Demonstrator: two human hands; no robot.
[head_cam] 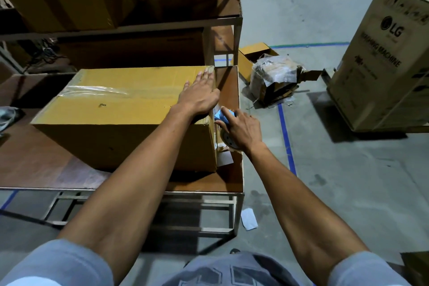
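Right hand [241, 131] grips the tape dispenser [225, 117] at the box [116, 104] end; left hand [200, 95] lies flat, fingers straight, on top

At two o'clock, the tall carton [380, 72] standing on the floor bears the LG logo [392, 27] and, beneath it, "WASHING MACHINE" slanting down its side (the smaller print below is too blurred to read).

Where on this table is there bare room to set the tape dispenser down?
The widest bare patch is the tabletop between the box and the table's near edge. The narrow strip along the box's right end is crowded: the right hand, the tape dispenser and a paper scrap fill it.
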